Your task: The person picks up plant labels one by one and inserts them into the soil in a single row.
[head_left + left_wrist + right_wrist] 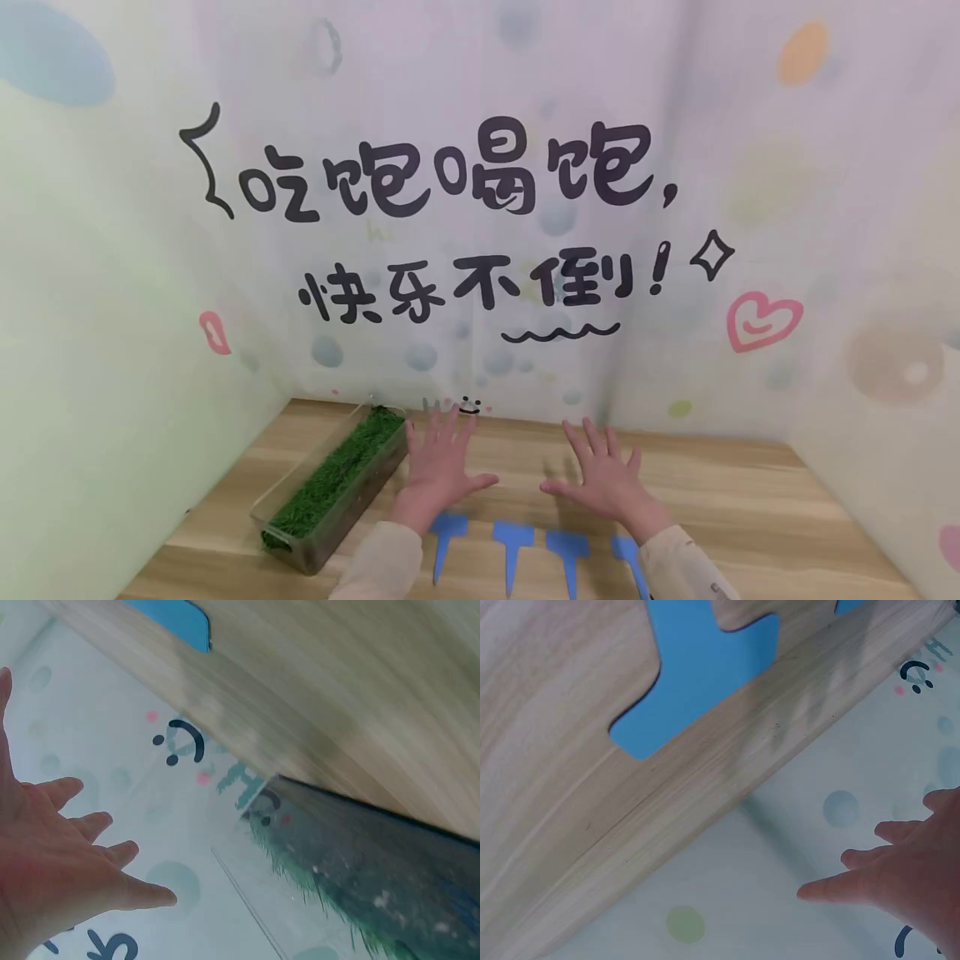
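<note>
Both hands reach forward over the wooden table with fingers spread and nothing held. My left hand (438, 467) is beside a clear plastic box (318, 542) filled with artificial green grass (341, 471). In the left wrist view, the left hand (67, 862) shows its fingers apart, with the box (390, 855) to its right. My right hand (606, 479) is above the blue T-shaped tags, nearest the rightmost tag (628, 552), which the sleeve partly covers. Further blue tags (513, 535) lie in a row between the two forearms. The right wrist view has a large blue tag (697, 675) on the wood and the spread right hand (907, 870).
A wooden table (750, 508) meets a printed fabric wall (480, 83) at its back edge, with black lettering on it. Side walls close in on the left and right. The grass box stands lengthwise at the table's left.
</note>
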{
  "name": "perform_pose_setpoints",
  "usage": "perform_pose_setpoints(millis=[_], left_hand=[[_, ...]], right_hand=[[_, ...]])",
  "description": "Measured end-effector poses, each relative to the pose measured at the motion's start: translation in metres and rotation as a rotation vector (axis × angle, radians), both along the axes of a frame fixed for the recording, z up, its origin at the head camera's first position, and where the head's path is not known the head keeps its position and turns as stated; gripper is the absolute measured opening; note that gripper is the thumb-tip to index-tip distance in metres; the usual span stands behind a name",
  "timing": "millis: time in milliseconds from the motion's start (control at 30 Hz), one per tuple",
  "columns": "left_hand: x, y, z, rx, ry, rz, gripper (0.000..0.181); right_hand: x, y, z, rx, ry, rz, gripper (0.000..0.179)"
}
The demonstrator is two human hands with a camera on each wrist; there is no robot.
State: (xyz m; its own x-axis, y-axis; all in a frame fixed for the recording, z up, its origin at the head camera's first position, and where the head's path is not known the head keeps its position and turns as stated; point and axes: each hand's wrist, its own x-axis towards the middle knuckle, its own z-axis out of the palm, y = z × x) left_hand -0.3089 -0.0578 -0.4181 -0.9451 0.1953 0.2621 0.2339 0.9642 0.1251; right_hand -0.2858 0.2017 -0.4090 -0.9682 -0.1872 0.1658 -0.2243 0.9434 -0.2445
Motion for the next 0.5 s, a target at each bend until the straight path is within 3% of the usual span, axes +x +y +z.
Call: perform_pose_setpoints(millis=[233, 500], left_hand=[[0.005, -0.018, 0.011, 0.06, -0.048, 0.068, 0.095], [0.01, -0.044, 0.011, 0.08, -0.069, 0.112, 0.094]], right_hand=[[0.002, 0.003, 0.003, -0.01, -0.006, 0.009, 0.104], [0.003, 0.008, 0.001, -0.029, -0.006, 0.008, 0.103]])
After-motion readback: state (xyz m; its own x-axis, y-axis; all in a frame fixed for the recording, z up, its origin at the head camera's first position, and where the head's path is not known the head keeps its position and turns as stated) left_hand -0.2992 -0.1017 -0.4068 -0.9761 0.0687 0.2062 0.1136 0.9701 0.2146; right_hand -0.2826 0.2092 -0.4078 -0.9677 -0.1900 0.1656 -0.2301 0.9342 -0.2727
